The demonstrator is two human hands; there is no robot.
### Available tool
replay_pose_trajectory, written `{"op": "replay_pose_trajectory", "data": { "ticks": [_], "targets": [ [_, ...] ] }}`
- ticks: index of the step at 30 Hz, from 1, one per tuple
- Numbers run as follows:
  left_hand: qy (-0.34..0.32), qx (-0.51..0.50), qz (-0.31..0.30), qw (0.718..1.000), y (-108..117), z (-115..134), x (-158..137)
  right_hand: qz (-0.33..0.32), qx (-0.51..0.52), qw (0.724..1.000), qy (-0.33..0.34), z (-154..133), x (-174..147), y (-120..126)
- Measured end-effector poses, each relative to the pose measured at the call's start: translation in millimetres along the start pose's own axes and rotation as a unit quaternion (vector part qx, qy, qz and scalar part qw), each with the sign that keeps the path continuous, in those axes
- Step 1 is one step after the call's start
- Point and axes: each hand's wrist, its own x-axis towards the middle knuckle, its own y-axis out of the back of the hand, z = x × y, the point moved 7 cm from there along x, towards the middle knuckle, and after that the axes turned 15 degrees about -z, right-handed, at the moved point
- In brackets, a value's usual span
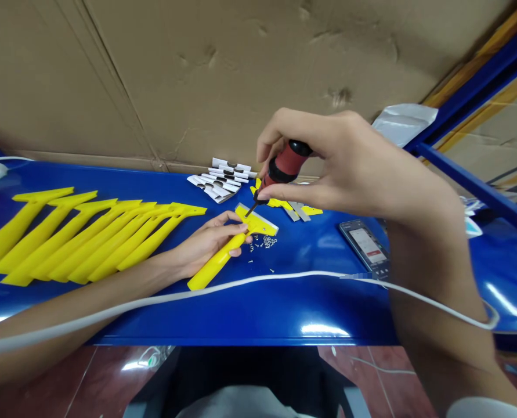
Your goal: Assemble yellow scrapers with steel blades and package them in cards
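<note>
Left hand (206, 241) grips a yellow scraper (260, 224), probably light, stiff, best held by its handle (212, 270). Right hand (345, 157) grips a screwdriver (284, 165)

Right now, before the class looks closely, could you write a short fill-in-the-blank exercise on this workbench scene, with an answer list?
1. The right hand grips a red-and-black ____.
2. The left hand holds a scraper whose handle is ____.
3. To the right of the scraper in the picture, a ____ with a lit screen lies on the blue table.
4. The cable running across the picture is ____.

Missing words: screwdriver; yellow; phone; white.
</note>
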Motion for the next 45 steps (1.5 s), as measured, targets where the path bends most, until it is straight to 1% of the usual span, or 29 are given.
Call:
{"op": "replay_pose_trajectory", "data": {
  "ticks": [3,7,9,13,19,23,26,29,33,37,42,45],
  "targets": [
    [-0.004,-0.002,-0.001,1.000,2,-1,1,0.000,0.020,1.000,-0.008,3,0,-1],
    [0.007,-0.005,0.000,1.000,4,-2,1,-0.015,0.055,0.998,-0.007,3,0,-3],
    [0.007,-0.007,0.000,1.000,3,-2,1,-0.014,0.050,0.999,-0.004,2,0,-3],
    [0.003,0.002,-0.005,1.000,3,-2,1,0.010,0.021,1.000,-0.005,4,0,0],
    [0.006,-0.003,-0.009,1.000,6,-3,2,0.002,0.108,0.994,-0.013,9,1,-3],
    [0.010,0.005,-0.001,1.000,2,-2,0,0.015,0.068,0.998,-0.006,5,3,1],
    [0.005,0.016,-0.009,1.000,-1,0,-1,0.025,0.040,0.999,0.005,3,3,2],
    [0.003,0.018,-0.023,1.000,-1,-1,-1,0.020,0.057,0.998,0.017,2,2,0],
    [0.001,0.016,-0.014,1.000,5,-2,0,0.019,0.051,0.998,0.013,2,2,0],
    [0.006,0.017,-0.014,1.000,5,-3,0,0.013,0.032,0.999,0.015,1,3,0],
    [-0.001,0.003,-0.016,1.000,6,-4,3,0.005,0.071,0.997,0.017,0,3,0],
    [0.001,0.004,-0.016,1.000,10,-5,3,-0.001,0.063,0.998,0.006,2,3,0]
  ]
}}
